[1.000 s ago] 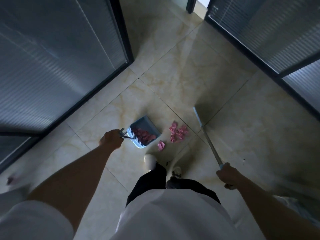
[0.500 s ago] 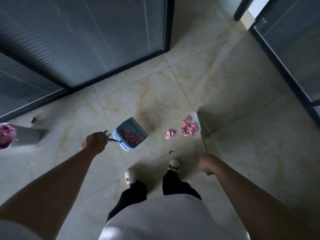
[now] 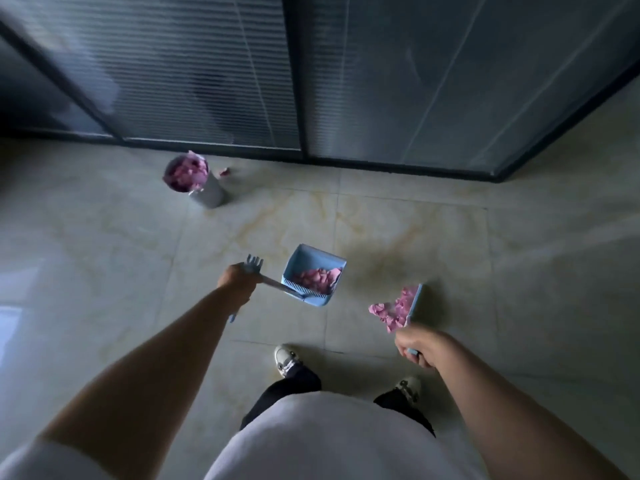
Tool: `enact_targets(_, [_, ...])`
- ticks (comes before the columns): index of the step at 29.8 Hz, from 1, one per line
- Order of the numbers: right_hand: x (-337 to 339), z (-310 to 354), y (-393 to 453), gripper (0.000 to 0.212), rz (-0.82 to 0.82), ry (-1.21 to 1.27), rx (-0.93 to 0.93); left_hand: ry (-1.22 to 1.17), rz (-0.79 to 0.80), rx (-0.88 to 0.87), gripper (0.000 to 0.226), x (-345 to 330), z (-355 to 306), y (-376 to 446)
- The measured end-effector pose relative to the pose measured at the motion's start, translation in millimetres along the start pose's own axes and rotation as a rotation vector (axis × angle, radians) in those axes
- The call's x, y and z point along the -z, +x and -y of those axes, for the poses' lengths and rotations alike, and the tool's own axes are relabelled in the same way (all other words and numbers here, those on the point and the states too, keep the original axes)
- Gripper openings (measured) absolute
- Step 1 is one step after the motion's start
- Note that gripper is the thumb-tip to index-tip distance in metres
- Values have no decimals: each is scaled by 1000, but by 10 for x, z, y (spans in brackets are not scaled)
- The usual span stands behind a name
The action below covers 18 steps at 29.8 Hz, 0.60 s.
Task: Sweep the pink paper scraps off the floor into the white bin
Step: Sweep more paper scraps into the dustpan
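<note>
My left hand (image 3: 238, 278) grips the handle of a light blue dustpan (image 3: 313, 271), which holds a heap of pink paper scraps (image 3: 317, 278). My right hand (image 3: 414, 345) grips the handle of a blue broom, whose head (image 3: 415, 301) lies against a small pile of pink scraps (image 3: 393, 308) on the floor, right of the dustpan. The white bin (image 3: 204, 190) stands further off to the left, near the glass wall, its top heaped with pink scraps (image 3: 187, 172). One loose scrap (image 3: 224, 172) lies just right of the bin.
Glass partitions with blinds in dark frames (image 3: 301, 152) run along the far side of the pale tiled floor (image 3: 398, 233). My two shoes (image 3: 286, 358) (image 3: 408, 388) stand below the dustpan and broom.
The view has swung left, so the bin is now fully in sight. The dustpan stays in my left hand, and the broom head has gathered the floor scraps into a pile against it.
</note>
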State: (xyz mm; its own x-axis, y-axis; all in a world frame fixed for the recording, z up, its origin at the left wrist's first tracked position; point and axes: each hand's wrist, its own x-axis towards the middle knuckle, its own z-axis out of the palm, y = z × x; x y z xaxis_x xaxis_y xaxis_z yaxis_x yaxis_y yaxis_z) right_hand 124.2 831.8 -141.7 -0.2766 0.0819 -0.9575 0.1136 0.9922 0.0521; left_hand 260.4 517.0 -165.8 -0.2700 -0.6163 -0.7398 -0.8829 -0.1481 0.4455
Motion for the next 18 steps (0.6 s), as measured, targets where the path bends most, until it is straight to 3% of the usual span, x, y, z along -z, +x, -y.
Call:
enact_targets(2, [-166,493,-134,23,-5,44,-3,-176,37,69,16,381,205,61])
enact_targets(8, [-516,1628,-455,37,22,27,82,-493,125,92,22,1214,553,33])
enact_targets(18, [-863,2970,-648,27,93,-113,215,-640,56,-15,18,2154,648,32])
